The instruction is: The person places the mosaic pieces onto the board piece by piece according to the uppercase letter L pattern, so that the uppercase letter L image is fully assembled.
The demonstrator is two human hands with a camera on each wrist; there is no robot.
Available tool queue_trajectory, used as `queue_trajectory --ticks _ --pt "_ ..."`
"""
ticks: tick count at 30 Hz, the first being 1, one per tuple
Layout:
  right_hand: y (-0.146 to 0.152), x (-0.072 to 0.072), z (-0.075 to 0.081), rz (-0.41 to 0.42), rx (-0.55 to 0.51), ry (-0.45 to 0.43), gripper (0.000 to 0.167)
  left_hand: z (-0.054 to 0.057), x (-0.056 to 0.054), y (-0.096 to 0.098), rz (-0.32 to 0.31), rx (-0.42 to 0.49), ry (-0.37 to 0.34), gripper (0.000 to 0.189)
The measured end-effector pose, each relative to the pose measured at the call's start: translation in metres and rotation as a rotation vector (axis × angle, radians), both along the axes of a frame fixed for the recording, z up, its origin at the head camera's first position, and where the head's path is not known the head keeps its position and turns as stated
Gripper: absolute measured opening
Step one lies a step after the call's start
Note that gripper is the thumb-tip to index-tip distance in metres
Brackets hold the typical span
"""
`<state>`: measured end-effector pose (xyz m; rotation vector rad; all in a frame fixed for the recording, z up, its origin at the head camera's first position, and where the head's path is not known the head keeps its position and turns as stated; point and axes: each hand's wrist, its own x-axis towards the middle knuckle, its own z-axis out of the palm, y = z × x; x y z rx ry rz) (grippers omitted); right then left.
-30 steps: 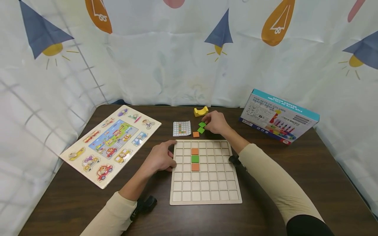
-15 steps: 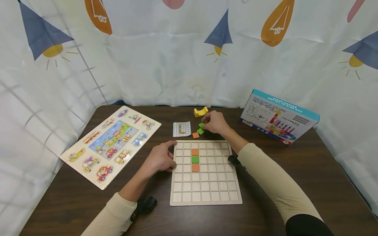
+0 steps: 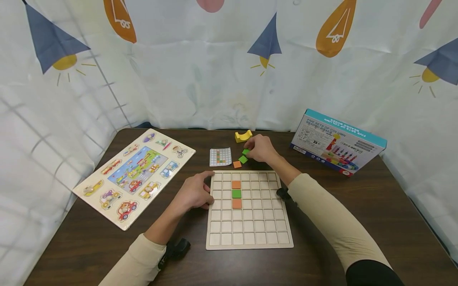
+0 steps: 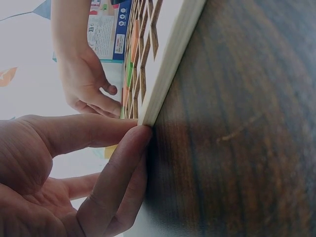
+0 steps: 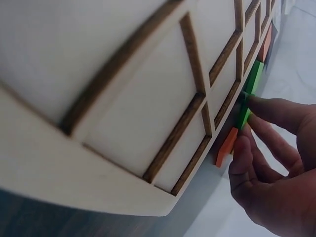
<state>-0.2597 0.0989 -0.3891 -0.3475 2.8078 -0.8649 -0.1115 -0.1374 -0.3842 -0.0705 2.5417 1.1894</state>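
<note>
My left hand holds the left edge of a pale wooden grid board; in the left wrist view its fingertips meet right at the board's rim. Three tiles sit in one column of the grid: orange, green and orange. Beyond the far edge, my right hand pinches a green tile. Another green tile and an orange tile lie just in front of it. In the right wrist view a further orange tile shows beside the fingers, hidden in the head view.
A small printed pattern card lies behind the board. Farther back stands a yellow curved block. A picture puzzle board lies at the left, and a toy box stands at the back right. A patterned curtain hangs behind the table.
The right hand stays almost in place at the tiles, and the green tile at its fingertips shifts slightly. The loose orange tile has turned a little. The left hand keeps its place on the board.
</note>
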Motion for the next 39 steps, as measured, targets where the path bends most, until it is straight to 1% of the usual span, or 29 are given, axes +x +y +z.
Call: queue_trajectory --ticks 3,12,21,24,29,39 --pt "0.0 0.001 0.001 0.003 -0.002 0.0 0.028 0.0 0.0 0.0 -0.008 -0.003 0.006 0.09" --pt "0.002 0.005 0.007 -0.01 -0.008 -0.021 0.032 0.0 0.0 0.0 -0.004 -0.006 0.001 0.09" --pt "0.006 0.01 0.01 -0.02 -0.048 -0.049 0.028 0.001 -0.002 0.0 -0.002 -0.013 -0.008 0.091" --pt "0.009 0.015 0.012 -0.005 -0.054 -0.049 0.027 0.0 -0.002 0.0 -0.003 -0.014 -0.008 0.09" --pt "0.016 0.024 0.013 0.018 -0.095 -0.054 0.028 0.0 -0.004 0.0 -0.007 -0.016 -0.01 0.09" --pt "0.026 0.045 0.013 -0.007 -0.156 -0.093 0.028 0.0 -0.004 0.0 -0.002 -0.009 -0.015 0.091"
